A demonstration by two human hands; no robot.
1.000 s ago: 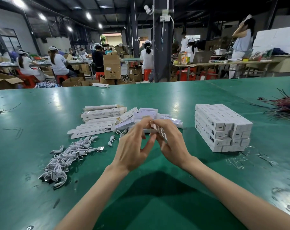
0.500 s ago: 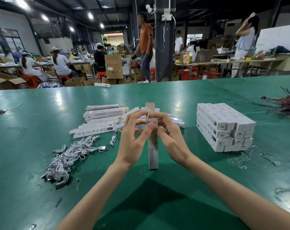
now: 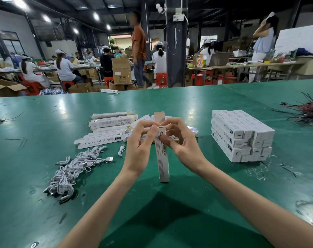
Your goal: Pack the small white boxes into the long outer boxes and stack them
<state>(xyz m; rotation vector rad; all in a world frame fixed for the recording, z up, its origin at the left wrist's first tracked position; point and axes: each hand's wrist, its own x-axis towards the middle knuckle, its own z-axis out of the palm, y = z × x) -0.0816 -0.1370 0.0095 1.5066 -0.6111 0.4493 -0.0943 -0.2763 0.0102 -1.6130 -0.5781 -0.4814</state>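
A long white outer box [image 3: 163,161] stands on end on the green table [image 3: 188,203], its brown top flap [image 3: 159,118] open and pointing up. My left hand [image 3: 140,145] pinches the box's upper left side. My right hand [image 3: 180,142] grips the upper right side, thumb across the printed face. A neat stack of closed long boxes [image 3: 241,135] lies to the right. Flat and loose long boxes [image 3: 107,129] are piled behind my left hand. What is inside the held box is hidden.
A heap of white USB cables [image 3: 71,169] lies at the left, one small coil [image 3: 121,150] apart from it. Red and black wires [image 3: 309,111] sprawl at the far right. Beyond the table's far edge, people work among cardboard cartons [image 3: 121,70].
The box, held low between my fingers one second ago, now stands upright on the table with its flap raised. A person in an orange shirt has walked in behind.
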